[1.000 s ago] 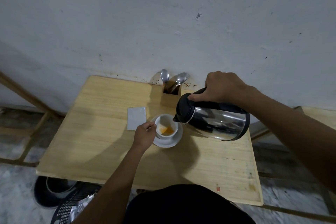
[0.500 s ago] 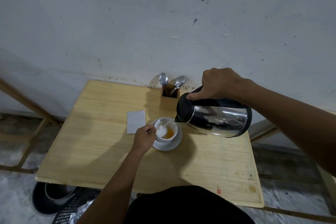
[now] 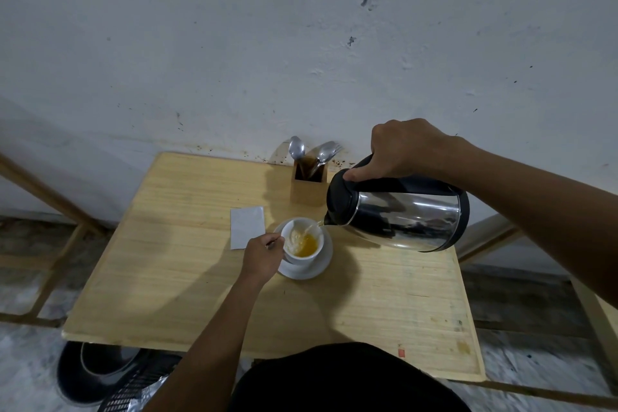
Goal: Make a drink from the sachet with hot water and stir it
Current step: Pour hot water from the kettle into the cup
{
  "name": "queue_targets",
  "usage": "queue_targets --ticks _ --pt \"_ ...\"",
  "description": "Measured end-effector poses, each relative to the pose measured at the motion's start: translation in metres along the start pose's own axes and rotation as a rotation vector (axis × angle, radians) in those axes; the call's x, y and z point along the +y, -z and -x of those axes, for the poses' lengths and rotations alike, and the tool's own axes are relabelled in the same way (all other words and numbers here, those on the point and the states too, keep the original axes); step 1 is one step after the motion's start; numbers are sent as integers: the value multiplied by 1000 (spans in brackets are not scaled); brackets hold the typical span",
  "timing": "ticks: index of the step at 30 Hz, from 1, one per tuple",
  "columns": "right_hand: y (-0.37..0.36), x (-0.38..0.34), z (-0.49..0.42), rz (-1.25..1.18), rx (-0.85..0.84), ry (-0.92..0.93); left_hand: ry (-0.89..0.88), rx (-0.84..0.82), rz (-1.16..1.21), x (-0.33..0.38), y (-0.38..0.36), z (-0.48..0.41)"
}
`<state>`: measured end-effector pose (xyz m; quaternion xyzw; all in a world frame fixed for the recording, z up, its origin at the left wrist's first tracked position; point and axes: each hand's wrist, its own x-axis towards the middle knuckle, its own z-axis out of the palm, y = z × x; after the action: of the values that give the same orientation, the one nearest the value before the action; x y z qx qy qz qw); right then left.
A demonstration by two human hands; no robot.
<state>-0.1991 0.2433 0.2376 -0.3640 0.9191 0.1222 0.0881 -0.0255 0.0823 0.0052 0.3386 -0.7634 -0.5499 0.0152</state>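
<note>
A white cup (image 3: 314, 256) stands on a white saucer (image 3: 321, 269) in the middle of the wooden table (image 3: 187, 291). Orange liquid fills the cup's lower part, with foam where the water lands. My right hand (image 3: 404, 149) grips the black handle of a steel kettle (image 3: 401, 214), tilted to the left, and a thin stream runs from its spout into the cup. My left hand (image 3: 262, 256) pinches a spoon handle at the cup's left rim; the spoon's bowl is hidden in the cup. A white sachet (image 3: 247, 226) lies flat just left of the cup.
A wooden holder (image 3: 309, 182) with two spoons and a fork stands at the table's back edge against the wall. A dark bin (image 3: 90, 375) and a mesh basket (image 3: 133, 395) sit on the floor at the table's front left corner.
The kettle has tipped further and water now streams into the cup, which holds more orange liquid and foam. My left hand stays at the cup's left rim.
</note>
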Motion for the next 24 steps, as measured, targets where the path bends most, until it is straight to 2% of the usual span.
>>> queue_targets --ticks 24 --pt "5 5 -1 18 -11 -8 -1 28 11 0 -2 1"
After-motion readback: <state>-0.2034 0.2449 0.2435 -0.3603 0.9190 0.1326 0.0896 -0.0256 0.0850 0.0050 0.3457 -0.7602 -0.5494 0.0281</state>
